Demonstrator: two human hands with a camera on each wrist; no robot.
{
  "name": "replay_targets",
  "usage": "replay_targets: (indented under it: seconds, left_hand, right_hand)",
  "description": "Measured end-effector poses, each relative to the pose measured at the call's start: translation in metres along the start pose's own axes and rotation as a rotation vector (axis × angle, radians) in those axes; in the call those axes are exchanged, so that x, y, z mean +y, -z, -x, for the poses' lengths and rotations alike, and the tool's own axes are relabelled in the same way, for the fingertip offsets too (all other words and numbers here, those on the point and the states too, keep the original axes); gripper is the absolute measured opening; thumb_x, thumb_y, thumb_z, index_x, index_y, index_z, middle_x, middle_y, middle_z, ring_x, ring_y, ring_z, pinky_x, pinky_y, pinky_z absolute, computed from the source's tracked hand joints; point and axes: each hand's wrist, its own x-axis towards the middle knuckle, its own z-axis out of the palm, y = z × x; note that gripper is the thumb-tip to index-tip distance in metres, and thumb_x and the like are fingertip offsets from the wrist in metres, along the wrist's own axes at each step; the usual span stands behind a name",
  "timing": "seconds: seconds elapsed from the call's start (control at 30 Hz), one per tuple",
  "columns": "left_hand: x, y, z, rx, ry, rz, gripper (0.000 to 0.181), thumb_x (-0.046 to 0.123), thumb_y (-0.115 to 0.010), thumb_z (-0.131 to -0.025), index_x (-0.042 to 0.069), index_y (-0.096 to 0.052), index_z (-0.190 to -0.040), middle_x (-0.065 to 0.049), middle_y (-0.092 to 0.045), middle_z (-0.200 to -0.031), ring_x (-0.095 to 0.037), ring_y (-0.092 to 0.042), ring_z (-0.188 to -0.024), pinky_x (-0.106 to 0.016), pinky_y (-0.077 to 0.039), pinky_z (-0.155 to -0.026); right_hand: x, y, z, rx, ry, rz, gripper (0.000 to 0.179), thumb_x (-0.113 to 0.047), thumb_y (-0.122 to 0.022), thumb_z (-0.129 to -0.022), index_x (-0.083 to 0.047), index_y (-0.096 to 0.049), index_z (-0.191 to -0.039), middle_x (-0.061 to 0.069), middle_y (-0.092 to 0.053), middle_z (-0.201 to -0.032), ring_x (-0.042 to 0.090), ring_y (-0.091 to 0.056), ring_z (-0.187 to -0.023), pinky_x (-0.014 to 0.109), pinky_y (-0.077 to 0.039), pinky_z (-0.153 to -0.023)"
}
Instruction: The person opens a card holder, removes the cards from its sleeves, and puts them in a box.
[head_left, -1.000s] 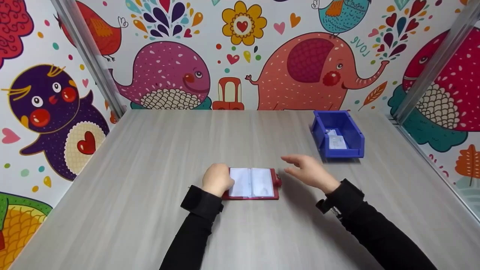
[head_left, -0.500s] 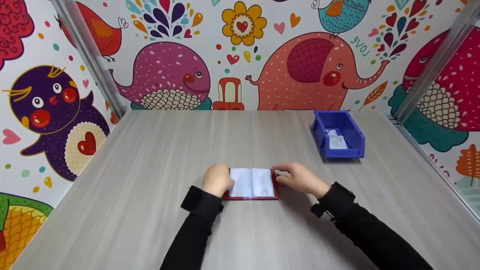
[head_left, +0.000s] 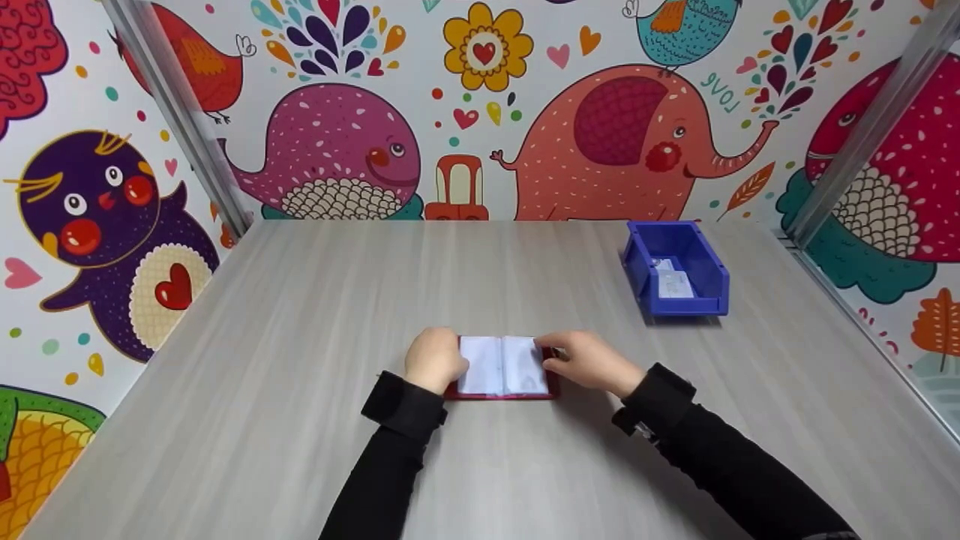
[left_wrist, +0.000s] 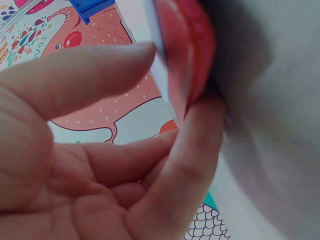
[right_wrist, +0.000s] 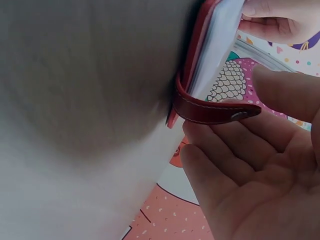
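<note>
One red booklet, open, between both hands

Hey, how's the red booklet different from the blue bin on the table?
The red booklet is flat and spread open, while the blue bin is deep, with raised walls. The left hand grips the booklet's left edge; no hand touches the bin. The booklet is nearer the person, and the bin stands farther back, to the right. Both show something pale inside.

Red bklt lies open on tbl, white pgs up, snap strap undone.
</note>
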Motion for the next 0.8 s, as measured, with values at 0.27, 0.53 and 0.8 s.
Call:
replay_targets:
  seconds: [0.27, 0.53, 0.8]
  left_hand:
    - [0.0002, -0.0001, 0.0002, 0.001, -0.002, -0.005, 0.009, 0.005, -0.073, -0.074, -0.001, -0.066, -0.073, -0.014, -0.068, -0.081, -0.028, -0.063, -0.075, -0.042, -0.054, -0.07]
    - [0.0005, 0.0, 0.0002, 0.002, -0.012, -0.005, 0.008, 0.004, -0.072, -0.074, -0.001, -0.066, -0.073, -0.014, -0.067, -0.081, -0.028, -0.062, -0.074, -0.041, -0.053, -0.069]
    - [0.0001, 0.0004, 0.0002, -0.006, -0.005, -0.005, 0.007, 0.004, -0.072, -0.075, -0.002, -0.068, -0.076, -0.015, -0.068, -0.083, -0.029, -0.063, -0.076, -0.042, -0.054, -0.071]
  right_hand:
    - [0.0026, -0.0047, -0.0022, -0.006, 0.019, 0.061, 0.034, -0.002, -0.069, -0.088, 0.005, -0.066, -0.121, 0.021, -0.068, -0.115, 0.036, -0.064, -0.107, 0.048, -0.049, -0.093]
    - [0.0028, -0.0046, -0.0019, -0.026, 0.131, 0.131, 0.028, 0.001, -0.07, -0.086, 0.003, -0.067, -0.113, 0.014, -0.07, -0.101, 0.027, -0.065, -0.089, 0.045, -0.053, -0.08]
    - [0.0003, -0.0069, -0.0021, -0.032, 0.144, 0.163, 0.031, 0.001, -0.07, -0.086, 0.005, -0.068, -0.117, 0.019, -0.069, -0.114, 0.033, -0.066, -0.1, 0.047, -0.052, -0.086]
